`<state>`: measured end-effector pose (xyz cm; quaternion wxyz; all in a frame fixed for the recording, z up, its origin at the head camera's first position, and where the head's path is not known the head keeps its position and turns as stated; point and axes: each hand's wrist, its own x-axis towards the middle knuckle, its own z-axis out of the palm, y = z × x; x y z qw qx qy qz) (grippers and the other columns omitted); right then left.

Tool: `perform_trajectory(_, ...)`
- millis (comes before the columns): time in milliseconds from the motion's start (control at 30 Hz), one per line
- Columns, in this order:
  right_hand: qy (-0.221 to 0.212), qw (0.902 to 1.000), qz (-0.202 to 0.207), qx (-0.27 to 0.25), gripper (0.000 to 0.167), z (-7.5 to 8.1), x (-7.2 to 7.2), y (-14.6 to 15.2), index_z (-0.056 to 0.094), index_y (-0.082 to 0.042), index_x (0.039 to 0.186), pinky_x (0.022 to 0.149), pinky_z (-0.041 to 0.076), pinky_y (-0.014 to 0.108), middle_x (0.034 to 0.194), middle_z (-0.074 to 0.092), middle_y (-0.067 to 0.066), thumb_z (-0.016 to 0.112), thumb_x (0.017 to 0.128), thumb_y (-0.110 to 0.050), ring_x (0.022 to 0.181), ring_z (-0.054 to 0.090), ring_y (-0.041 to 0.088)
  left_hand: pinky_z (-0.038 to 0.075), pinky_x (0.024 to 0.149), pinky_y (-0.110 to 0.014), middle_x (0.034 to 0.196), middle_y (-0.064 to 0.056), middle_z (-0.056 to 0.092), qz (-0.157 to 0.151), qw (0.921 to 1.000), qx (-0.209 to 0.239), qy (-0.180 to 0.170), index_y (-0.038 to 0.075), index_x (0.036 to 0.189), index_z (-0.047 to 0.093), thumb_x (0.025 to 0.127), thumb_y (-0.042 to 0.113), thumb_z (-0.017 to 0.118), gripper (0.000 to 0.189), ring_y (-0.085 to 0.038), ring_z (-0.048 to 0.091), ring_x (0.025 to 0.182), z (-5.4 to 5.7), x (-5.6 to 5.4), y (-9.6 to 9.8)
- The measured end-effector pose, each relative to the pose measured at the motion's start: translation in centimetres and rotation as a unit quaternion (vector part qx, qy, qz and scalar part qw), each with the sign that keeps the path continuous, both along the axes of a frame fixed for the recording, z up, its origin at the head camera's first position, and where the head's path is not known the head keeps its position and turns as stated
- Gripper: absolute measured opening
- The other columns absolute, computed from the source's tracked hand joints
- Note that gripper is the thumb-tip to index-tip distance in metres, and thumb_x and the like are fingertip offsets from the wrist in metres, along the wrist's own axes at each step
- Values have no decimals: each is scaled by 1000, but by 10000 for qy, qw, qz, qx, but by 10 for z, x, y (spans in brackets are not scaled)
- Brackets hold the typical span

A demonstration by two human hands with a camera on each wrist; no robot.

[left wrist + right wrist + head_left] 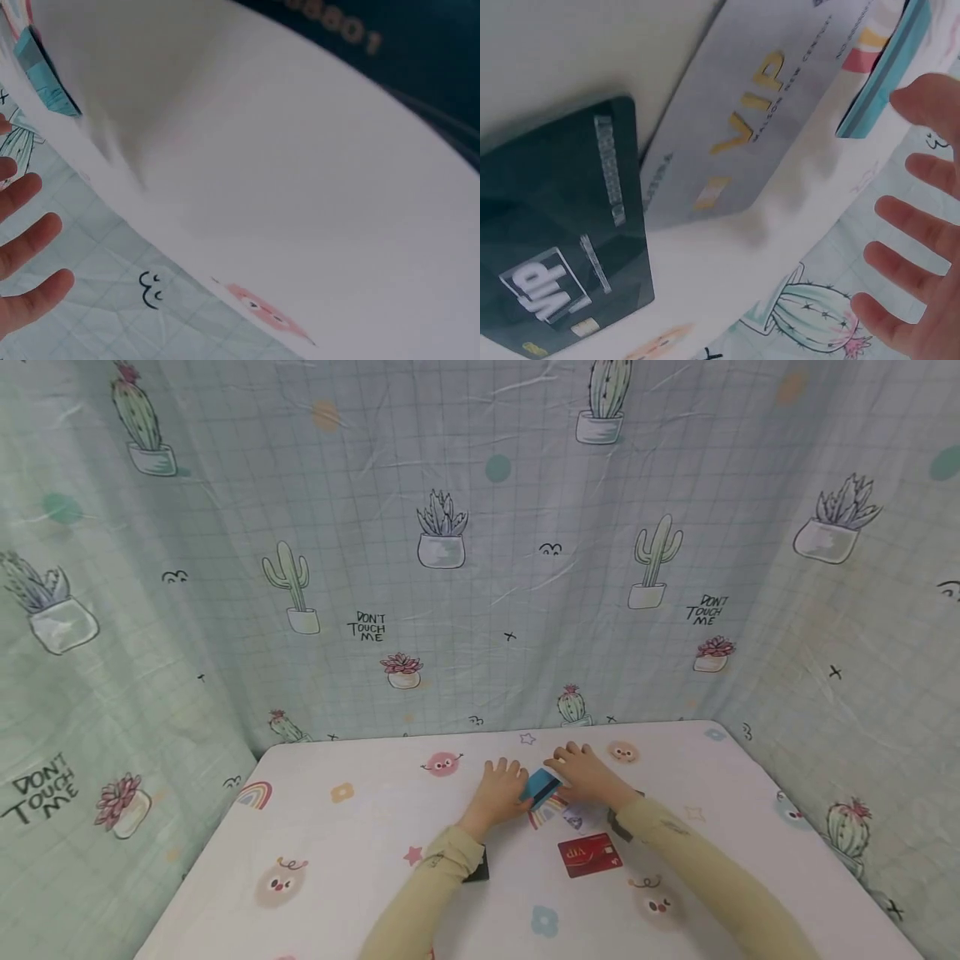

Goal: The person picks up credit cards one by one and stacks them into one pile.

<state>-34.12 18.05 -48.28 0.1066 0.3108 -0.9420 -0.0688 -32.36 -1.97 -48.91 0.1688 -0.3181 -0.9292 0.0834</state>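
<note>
A blue card with a dark stripe is between the two hands on the far part of the table. My left hand is at its left side, thumb close to the lower edge; the fingers are spread in the left wrist view. At the card's right side is my right hand, its thumb tip overlapping the card's edge in the right wrist view, the other fingers apart. A red VIP card lies nearer the front.
A black card lies partly hidden by the left sleeve. Beneath the right sleeve a dark card peeks out. The right wrist view shows a silver VIP card beside a dark green VIP card. A printed curtain surrounds the white table.
</note>
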Motion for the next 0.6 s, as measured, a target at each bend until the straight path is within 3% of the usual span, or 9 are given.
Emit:
perform_trajectory(233,-272,9996,1,103,53,0,-6,-3,53,-18,121,82,37,47,110,53,6,67,73,-38,100,44,25,38,78,-40,103,-2,57,307,9990,-289,-155,15,110,58,78,56,53,52,-20,49,94,-10,-4,10)
perform_trajectory(600,-130,9998,176,-1,54,-8,-11,-1,53,-22,121,79,37,48,106,54,6,63,73,-45,97,46,25,39,75,-40,93,-1,57,548,9977,-352,-189,14,103,61,76,62,52,55,-18,49,84,-20,-5,16)
